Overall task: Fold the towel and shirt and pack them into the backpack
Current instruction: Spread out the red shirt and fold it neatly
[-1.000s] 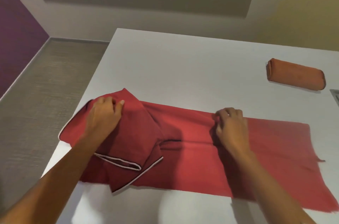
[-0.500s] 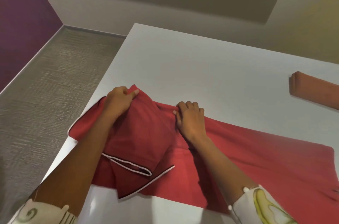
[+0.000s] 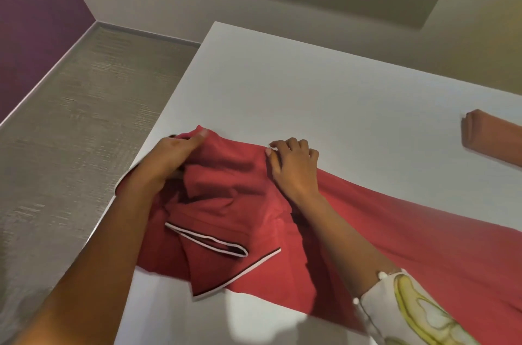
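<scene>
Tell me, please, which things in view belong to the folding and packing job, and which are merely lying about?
Part of the job:
red shirt, held by the left hand and right hand
folded orange towel
(the backpack is not in view)

Just surroundings:
white table
grey carpet
purple wall

Gripping the far edge of the red shirt [image 3: 226, 203] with left grip [image 3: 172, 158] and right grip [image 3: 293, 166], atop the white desk [image 3: 310, 84]; off to the shirt's far right, well apart, a rolled orange towel [image 3: 491, 141].
</scene>
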`<move>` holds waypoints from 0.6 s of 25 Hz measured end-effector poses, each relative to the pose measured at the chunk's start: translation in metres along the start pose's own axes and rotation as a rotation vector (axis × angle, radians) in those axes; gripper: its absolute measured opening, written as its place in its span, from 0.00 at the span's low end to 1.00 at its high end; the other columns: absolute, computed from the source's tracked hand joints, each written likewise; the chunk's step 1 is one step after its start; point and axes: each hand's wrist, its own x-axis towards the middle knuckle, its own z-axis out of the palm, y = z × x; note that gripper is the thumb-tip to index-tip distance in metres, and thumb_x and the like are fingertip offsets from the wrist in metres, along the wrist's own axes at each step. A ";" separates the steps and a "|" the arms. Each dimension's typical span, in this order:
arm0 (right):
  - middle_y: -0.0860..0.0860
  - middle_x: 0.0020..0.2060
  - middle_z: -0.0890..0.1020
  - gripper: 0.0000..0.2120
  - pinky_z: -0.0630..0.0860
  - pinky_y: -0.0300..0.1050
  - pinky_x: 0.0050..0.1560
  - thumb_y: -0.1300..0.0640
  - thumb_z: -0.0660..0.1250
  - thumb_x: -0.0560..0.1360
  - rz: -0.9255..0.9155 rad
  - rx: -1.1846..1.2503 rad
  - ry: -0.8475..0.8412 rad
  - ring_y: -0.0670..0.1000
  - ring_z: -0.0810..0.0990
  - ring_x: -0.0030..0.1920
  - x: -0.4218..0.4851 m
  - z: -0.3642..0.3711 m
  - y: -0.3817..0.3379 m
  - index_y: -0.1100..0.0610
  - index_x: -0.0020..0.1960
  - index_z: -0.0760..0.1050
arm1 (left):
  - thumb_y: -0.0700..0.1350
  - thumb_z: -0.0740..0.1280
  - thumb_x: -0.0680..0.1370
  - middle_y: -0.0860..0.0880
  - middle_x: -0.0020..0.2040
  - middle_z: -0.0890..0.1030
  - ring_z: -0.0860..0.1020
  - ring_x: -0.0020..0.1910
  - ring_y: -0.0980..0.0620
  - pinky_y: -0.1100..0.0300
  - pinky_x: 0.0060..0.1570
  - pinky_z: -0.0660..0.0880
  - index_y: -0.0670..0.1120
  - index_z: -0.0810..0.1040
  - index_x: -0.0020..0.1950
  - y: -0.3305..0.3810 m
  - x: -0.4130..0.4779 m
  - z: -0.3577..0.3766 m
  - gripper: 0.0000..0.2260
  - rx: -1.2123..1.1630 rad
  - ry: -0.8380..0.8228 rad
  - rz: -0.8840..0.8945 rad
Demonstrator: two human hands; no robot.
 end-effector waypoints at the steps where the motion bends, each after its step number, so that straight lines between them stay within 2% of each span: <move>1: 0.51 0.54 0.79 0.17 0.65 0.54 0.55 0.45 0.57 0.80 -0.020 0.016 -0.048 0.55 0.73 0.57 0.004 0.000 -0.005 0.52 0.58 0.79 | 0.68 0.71 0.67 0.50 0.44 0.83 0.81 0.43 0.49 0.57 0.43 0.77 0.47 0.83 0.50 0.007 0.009 0.001 0.26 0.070 0.005 -0.011; 3: 0.52 0.54 0.79 0.18 0.65 0.53 0.56 0.44 0.57 0.80 -0.042 0.013 -0.136 0.55 0.72 0.58 0.013 0.003 -0.016 0.53 0.58 0.78 | 0.68 0.74 0.64 0.48 0.46 0.84 0.82 0.45 0.48 0.56 0.48 0.78 0.46 0.82 0.51 0.018 0.025 0.007 0.29 0.190 -0.035 -0.072; 5: 0.52 0.52 0.79 0.16 0.65 0.53 0.56 0.46 0.58 0.80 -0.040 0.005 -0.160 0.55 0.72 0.57 0.018 0.005 -0.024 0.54 0.57 0.78 | 0.59 0.75 0.70 0.45 0.50 0.83 0.82 0.48 0.47 0.55 0.50 0.78 0.44 0.81 0.55 0.022 0.044 0.011 0.23 0.188 -0.104 -0.126; 7: 0.52 0.50 0.79 0.13 0.66 0.52 0.53 0.48 0.59 0.80 -0.012 0.072 -0.076 0.55 0.73 0.55 0.020 0.005 -0.026 0.54 0.55 0.78 | 0.51 0.69 0.77 0.43 0.56 0.82 0.81 0.51 0.49 0.57 0.51 0.78 0.42 0.79 0.60 0.024 0.054 0.011 0.16 0.034 -0.143 -0.110; 8: 0.52 0.49 0.79 0.12 0.66 0.51 0.52 0.49 0.59 0.80 0.010 0.127 -0.013 0.55 0.73 0.54 0.020 0.004 -0.025 0.53 0.55 0.79 | 0.48 0.66 0.80 0.44 0.56 0.82 0.82 0.50 0.51 0.58 0.49 0.78 0.43 0.78 0.61 0.023 0.055 0.009 0.13 -0.105 -0.152 -0.080; 11: 0.49 0.53 0.79 0.13 0.66 0.49 0.53 0.49 0.57 0.81 0.051 0.223 0.112 0.52 0.72 0.55 0.015 -0.001 -0.017 0.49 0.58 0.78 | 0.44 0.62 0.82 0.47 0.51 0.84 0.84 0.44 0.55 0.61 0.41 0.81 0.43 0.78 0.58 0.006 0.057 0.002 0.09 -0.484 -0.212 -0.099; 13: 0.48 0.55 0.78 0.14 0.66 0.48 0.53 0.51 0.56 0.81 0.056 0.262 0.163 0.52 0.72 0.56 0.006 -0.007 -0.010 0.49 0.60 0.78 | 0.45 0.61 0.82 0.48 0.46 0.86 0.85 0.42 0.55 0.60 0.40 0.82 0.43 0.78 0.57 -0.002 0.054 0.000 0.10 -0.573 -0.282 -0.139; 15: 0.45 0.56 0.77 0.14 0.64 0.46 0.54 0.55 0.56 0.80 0.078 0.344 0.212 0.49 0.71 0.57 -0.012 -0.018 0.002 0.49 0.60 0.77 | 0.46 0.60 0.82 0.50 0.45 0.86 0.84 0.43 0.56 0.61 0.39 0.81 0.46 0.78 0.57 -0.001 0.050 -0.001 0.10 -0.572 -0.333 -0.128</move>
